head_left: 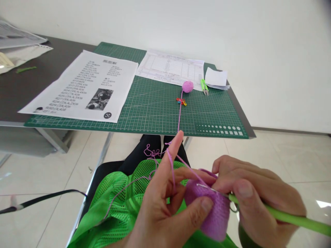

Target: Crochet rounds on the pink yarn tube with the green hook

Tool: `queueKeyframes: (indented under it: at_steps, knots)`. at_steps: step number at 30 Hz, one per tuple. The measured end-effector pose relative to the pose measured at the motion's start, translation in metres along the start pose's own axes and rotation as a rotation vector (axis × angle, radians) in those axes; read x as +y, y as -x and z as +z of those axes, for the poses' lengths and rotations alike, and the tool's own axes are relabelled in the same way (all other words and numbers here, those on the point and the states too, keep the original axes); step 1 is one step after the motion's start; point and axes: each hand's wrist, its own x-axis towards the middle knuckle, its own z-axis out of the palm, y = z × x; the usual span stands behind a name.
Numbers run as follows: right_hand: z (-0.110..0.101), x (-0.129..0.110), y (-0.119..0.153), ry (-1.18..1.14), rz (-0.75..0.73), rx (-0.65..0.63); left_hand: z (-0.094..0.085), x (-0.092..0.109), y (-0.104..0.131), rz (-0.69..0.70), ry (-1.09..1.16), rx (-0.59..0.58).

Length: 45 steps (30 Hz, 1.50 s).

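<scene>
Between the thumb and fingers of my left hand is a purple crocheted piece, rounded in shape. Its index finger points up, with purple yarn looped round it and running to the piece. My right hand is closed round a crochet hook with a green handle. The hook's metal tip lies at the upper edge of the piece, by the yarn. A small ring shows below the hook beside the piece. Further yarn runs up to a small purple ball on the green cutting mat.
On the mat lie colourful stitch markers, green thread snips, a printed pattern sheet, a form and a stack of white paper. Loose yarn trails over my lap and green mesh vest. A white wall stands behind.
</scene>
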Motion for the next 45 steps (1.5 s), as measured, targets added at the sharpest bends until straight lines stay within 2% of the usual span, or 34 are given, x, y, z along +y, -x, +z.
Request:
queueKeyframes:
  at_steps: [4, 11, 16, 21, 26, 34, 38, 41, 45]
  knots:
    - [-0.008, -0.004, -0.004, 0.09, -0.027, -0.075, 0.002, 0.003, -0.003, -0.062, -0.011, 0.048]
    - [-0.016, -0.015, -0.016, 0.328, -0.13, -0.251, 0.001, 0.005, -0.005, -0.15, 0.196, 0.006]
    - [-0.014, -0.022, -0.018, 0.475, -0.205, -0.245, 0.0, 0.004, -0.003, -0.164, 0.208, 0.018]
    - [-0.009, -0.02, -0.01, 0.456, -0.236, -0.159, 0.002, 0.002, 0.0, -0.137, 0.219, 0.054]
    - [-0.01, -0.017, -0.003, 0.392, -0.204, -0.167, 0.004, 0.003, 0.002, -0.138, 0.224, 0.089]
    - [-0.018, -0.02, -0.005, 0.363, -0.239, -0.245, 0.003, 0.009, 0.003, -0.17, 0.206, 0.065]
    - [-0.016, -0.022, -0.008, 0.335, -0.232, -0.22, 0.003, 0.01, 0.003, -0.172, 0.213, 0.045]
    - [-0.013, -0.024, -0.009, 0.407, -0.176, -0.237, 0.001, 0.01, 0.002, -0.159, 0.212, 0.047]
    - [-0.011, -0.023, -0.007, 0.506, -0.171, -0.164, 0.001, 0.007, 0.003, -0.137, 0.162, 0.083]
